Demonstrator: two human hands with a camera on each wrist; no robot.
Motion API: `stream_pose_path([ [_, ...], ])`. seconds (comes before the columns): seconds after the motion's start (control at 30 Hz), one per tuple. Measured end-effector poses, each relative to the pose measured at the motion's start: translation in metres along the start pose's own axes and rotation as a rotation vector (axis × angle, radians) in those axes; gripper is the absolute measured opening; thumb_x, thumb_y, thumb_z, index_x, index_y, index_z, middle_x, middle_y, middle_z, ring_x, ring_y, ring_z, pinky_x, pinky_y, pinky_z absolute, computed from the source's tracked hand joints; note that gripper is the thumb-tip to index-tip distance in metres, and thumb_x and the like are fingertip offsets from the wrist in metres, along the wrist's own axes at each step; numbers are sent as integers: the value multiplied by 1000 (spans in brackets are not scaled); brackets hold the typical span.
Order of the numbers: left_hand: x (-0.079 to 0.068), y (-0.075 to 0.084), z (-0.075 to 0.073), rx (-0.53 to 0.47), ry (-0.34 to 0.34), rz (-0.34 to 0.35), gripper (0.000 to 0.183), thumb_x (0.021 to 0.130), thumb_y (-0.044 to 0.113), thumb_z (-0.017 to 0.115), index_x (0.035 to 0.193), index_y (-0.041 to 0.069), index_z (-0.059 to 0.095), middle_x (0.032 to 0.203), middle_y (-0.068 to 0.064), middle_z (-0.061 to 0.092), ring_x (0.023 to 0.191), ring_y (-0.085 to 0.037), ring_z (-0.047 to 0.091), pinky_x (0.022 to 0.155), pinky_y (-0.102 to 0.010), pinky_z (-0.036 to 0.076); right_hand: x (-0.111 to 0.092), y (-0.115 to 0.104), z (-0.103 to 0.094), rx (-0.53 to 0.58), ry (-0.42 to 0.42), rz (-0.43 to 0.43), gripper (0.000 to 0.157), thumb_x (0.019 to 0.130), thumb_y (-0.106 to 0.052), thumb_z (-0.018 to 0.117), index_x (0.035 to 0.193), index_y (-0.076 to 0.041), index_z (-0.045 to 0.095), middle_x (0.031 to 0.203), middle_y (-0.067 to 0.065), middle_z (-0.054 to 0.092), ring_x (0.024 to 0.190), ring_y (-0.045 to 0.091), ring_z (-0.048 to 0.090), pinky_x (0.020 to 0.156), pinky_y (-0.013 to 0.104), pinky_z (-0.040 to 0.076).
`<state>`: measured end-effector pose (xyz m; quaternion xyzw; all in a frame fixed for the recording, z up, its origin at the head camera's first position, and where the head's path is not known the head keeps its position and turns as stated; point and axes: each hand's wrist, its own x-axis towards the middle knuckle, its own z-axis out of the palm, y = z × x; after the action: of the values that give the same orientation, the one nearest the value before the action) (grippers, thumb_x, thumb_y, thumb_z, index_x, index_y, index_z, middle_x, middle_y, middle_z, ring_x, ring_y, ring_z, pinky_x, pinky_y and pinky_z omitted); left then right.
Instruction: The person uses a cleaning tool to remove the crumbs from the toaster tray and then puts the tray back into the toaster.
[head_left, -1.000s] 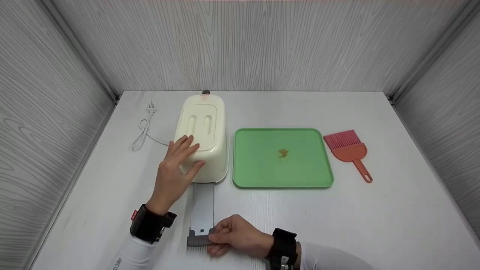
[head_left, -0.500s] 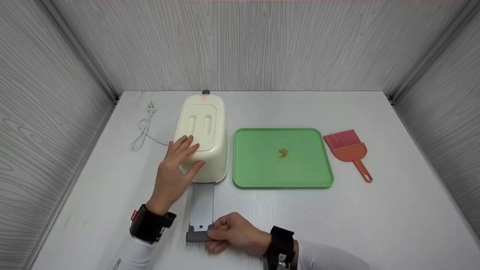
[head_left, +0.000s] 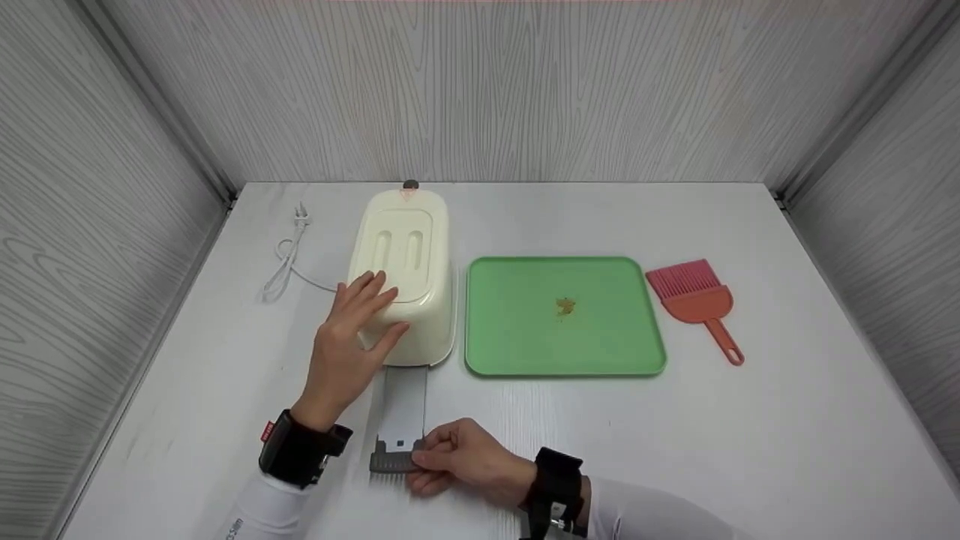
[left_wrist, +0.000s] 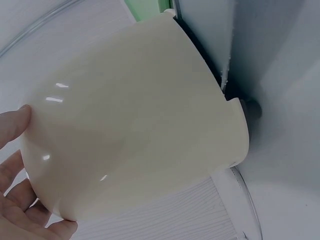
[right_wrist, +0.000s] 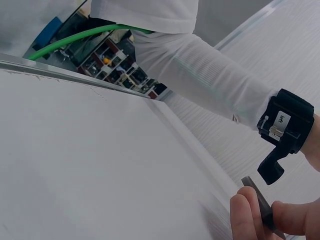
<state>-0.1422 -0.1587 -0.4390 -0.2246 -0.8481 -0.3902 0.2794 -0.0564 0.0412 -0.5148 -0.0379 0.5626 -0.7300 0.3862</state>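
Observation:
A cream toaster with a cover on top stands left of centre in the head view. My left hand rests on its near end with the fingers spread, the thumb lower on the end face; in the left wrist view, fingertips touch the rounded cream shell. From the toaster's base a long grey crumb tray sticks out towards me, its inner part hidden inside. My right hand pinches the right end of its dark grey handle between thumb and fingers; that handle shows edge-on in the right wrist view.
Right of the toaster lies a green tray with a small heap of brown crumbs. Beyond it is an orange dustpan with pink bristles against it. A white cord and plug lie left of the toaster. Panels wall the table on three sides.
The crumb tray has slid a little further into the toaster, away from me, with my right hand moving along on its handle. My left hand has stayed on the toaster.

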Motion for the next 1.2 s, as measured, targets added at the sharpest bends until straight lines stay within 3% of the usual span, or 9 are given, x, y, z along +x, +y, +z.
stream_pose_path([
  [0.6,-1,-1,1,0,9,17,49,83,8,88,128,-1,70,144,-18,61,140,-35,51,126,-57,27,11,-4,-2,-4,76,-17,12,99,-1,66,103,9,69,90,26,75,74,19,76,73,34,67],
  [1.2,0,1,-1,-22,-2,-1,48,84,8,87,128,-1,70,144,-17,61,141,-34,50,128,-53,25,15,-8,-6,38,77,-17,12,101,-1,63,106,9,68,89,25,76,73,17,76,73,33,67],
])
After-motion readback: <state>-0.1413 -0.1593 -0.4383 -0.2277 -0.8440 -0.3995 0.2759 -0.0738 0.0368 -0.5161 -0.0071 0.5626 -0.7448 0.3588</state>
